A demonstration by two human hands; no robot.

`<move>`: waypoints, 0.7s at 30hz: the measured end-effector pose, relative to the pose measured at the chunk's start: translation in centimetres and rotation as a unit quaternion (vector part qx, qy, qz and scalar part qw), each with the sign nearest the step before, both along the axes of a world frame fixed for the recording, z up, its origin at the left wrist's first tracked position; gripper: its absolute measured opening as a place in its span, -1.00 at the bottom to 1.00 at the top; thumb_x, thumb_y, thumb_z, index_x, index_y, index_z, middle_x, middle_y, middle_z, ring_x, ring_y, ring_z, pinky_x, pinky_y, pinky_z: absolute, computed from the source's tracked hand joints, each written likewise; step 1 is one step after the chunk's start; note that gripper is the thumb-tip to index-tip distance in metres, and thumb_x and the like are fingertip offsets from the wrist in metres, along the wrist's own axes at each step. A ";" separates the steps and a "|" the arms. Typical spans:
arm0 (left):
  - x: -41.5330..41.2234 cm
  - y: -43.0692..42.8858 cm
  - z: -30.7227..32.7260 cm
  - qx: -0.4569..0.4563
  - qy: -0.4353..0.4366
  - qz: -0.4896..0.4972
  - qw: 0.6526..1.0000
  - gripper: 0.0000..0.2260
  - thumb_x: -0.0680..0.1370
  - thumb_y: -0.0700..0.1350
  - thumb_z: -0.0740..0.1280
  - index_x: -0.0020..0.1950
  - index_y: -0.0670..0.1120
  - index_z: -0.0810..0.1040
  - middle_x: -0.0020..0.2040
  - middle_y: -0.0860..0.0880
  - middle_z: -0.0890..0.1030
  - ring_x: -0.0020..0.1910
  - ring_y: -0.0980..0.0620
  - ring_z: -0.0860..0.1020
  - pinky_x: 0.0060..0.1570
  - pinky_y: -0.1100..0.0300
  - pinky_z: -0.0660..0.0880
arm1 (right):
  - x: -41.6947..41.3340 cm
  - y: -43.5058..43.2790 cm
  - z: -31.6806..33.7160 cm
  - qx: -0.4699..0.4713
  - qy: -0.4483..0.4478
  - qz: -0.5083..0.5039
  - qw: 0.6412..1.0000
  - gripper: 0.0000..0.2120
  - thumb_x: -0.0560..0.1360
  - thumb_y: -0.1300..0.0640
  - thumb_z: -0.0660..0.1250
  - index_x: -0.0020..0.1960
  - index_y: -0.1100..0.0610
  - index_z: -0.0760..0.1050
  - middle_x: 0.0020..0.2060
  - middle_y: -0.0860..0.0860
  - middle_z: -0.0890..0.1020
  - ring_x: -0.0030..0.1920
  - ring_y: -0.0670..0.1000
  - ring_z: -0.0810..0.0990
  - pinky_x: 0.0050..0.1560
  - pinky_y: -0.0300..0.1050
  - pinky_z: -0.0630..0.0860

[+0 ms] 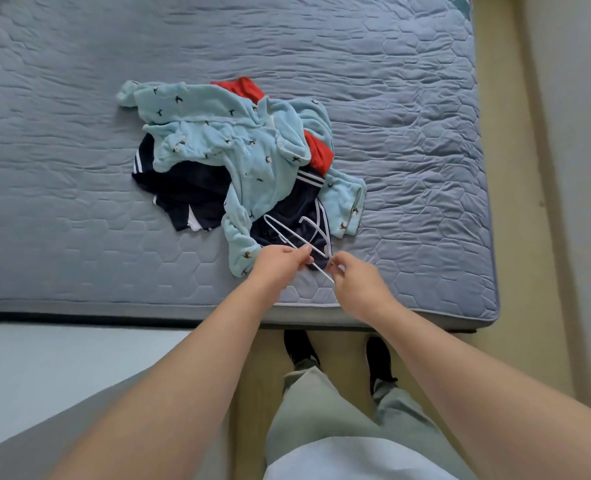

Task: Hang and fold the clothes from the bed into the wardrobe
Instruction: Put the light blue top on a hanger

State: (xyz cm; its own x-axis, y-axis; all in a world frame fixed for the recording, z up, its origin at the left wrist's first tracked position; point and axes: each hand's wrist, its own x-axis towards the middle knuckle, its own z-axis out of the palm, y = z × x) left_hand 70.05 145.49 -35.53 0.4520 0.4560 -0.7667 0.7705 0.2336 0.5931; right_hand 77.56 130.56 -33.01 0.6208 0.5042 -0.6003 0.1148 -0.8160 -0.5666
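Both my arms reach over the bed [79, 202]: left hand [276, 263] and right hand [354, 284] pinch thin white wire hangers [296, 237] just beside the fleecy, crumpled clothes pile [238, 157] mid-mattress.

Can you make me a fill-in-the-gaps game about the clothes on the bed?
1. Both hands, left hand and right hand, hold white wire ____.
2. The light blue garment lies on top of a dark ____ one with white stripes.
3. A ____ garment peeks out at the far side of the pile.
4. The pile rests on a grey-blue ____.

Missing words: hangers; navy; red; mattress
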 end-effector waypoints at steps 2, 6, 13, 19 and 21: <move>0.1 2.0 -2.4 0.000 0.031 0.032 0.999 -0.70 0.56 0.08 0.38 -0.32 -0.02 0.66 -0.41 0.09 0.53 -0.43 0.07 0.34 -0.45 0.24 0.28 | 0.1 0.8 -1.3 -0.009 0.007 -0.032 0.999 -0.82 0.68 0.09 0.14 0.05 0.03 0.52 -0.14 0.00 0.61 -0.17 0.06 0.54 -0.23 -0.10 0.36; -0.7 5.5 -8.6 0.021 0.100 0.062 0.993 -0.78 0.56 -0.05 0.34 -0.25 -0.09 0.58 -0.29 -0.06 0.47 -0.30 -0.07 0.38 -0.24 0.13 0.33 | 0.0 2.0 -3.7 -0.019 0.031 -0.078 0.996 -0.85 0.66 0.10 0.15 0.04 -0.02 0.50 -0.16 0.03 0.64 -0.16 0.09 0.60 -0.16 -0.03 0.51; -1.8 9.2 -18.5 0.059 0.192 -0.015 0.980 -0.82 0.56 0.02 0.40 0.13 0.02 0.60 0.10 -0.04 0.54 0.08 -0.11 0.53 0.25 0.01 0.52 | -0.1 2.4 -8.2 -0.067 0.044 -0.119 0.990 -0.88 0.60 0.14 0.20 -0.04 -0.05 0.45 -0.19 -0.06 0.69 -0.18 0.03 0.62 -0.21 -0.08 0.54; -1.0 11.4 -23.2 0.018 0.208 -0.045 0.977 -0.43 0.54 0.05 0.44 0.53 0.17 0.38 0.59 -0.12 0.17 0.47 -0.18 0.35 0.49 -0.06 0.29 | 0.1 3.3 -10.9 -0.079 0.050 -0.148 0.985 -0.94 0.56 0.12 0.32 -0.08 -0.01 0.50 -0.17 -0.14 0.60 -0.12 -0.07 0.56 -0.23 -0.22 0.41; -0.9 11.9 -24.2 0.011 0.229 -0.054 0.972 -0.39 0.54 0.06 0.44 0.57 0.12 0.34 0.60 -0.13 0.17 0.48 -0.20 0.34 0.49 -0.08 0.29 | 0.2 3.8 -11.6 -0.069 0.062 -0.168 0.981 -0.91 0.55 0.15 0.35 -0.12 0.00 0.51 -0.20 -0.14 0.59 -0.14 -0.07 0.56 -0.21 -0.17 0.41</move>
